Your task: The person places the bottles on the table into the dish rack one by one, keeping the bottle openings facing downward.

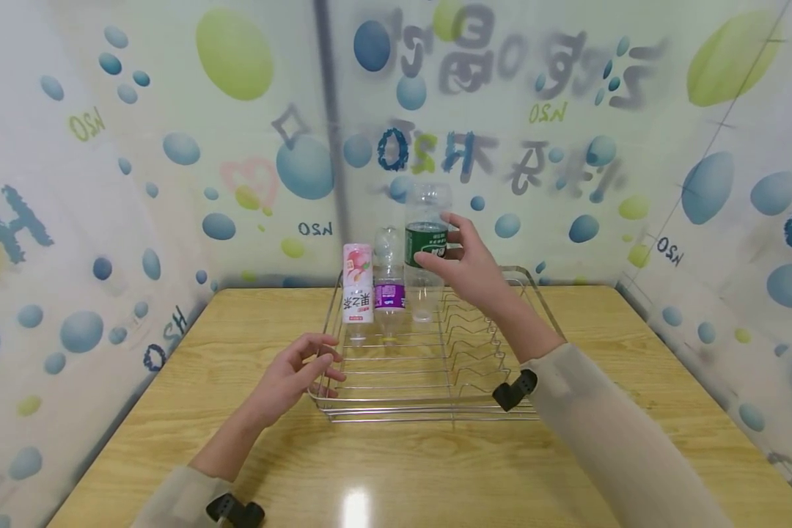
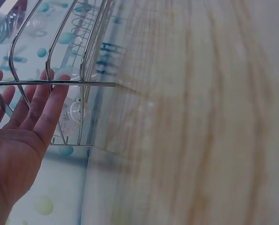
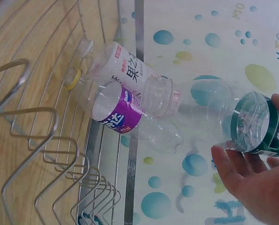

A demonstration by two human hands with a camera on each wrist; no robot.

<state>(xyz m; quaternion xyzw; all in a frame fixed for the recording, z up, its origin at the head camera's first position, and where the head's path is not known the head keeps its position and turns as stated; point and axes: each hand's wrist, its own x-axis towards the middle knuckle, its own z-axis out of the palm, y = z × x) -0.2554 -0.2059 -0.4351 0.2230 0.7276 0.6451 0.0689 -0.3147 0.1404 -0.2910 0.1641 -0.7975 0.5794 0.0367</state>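
Three upturned bottles stand at the wire rack's (image 1: 435, 400) 11 o'clock corner on the table (image 1: 396, 469). The right hand (image 1: 465, 268) closes its grip round the green-labelled bottle (image 1: 426, 246), the rightmost. The left hand (image 1: 297, 374), fingers relaxed and holding nothing, touches the rack's 7 o'clock rim.

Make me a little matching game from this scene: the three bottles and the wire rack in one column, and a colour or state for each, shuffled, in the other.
Things:
1. tallest bottle
2. middle bottle
3. leftmost bottle
4. wire rack

Descriptions:
A. purple label
B. touched at its near corner by the left hand
C. green label, held by the right hand
D. pink and white wrap

Pairs: 1-C, 2-A, 3-D, 4-B
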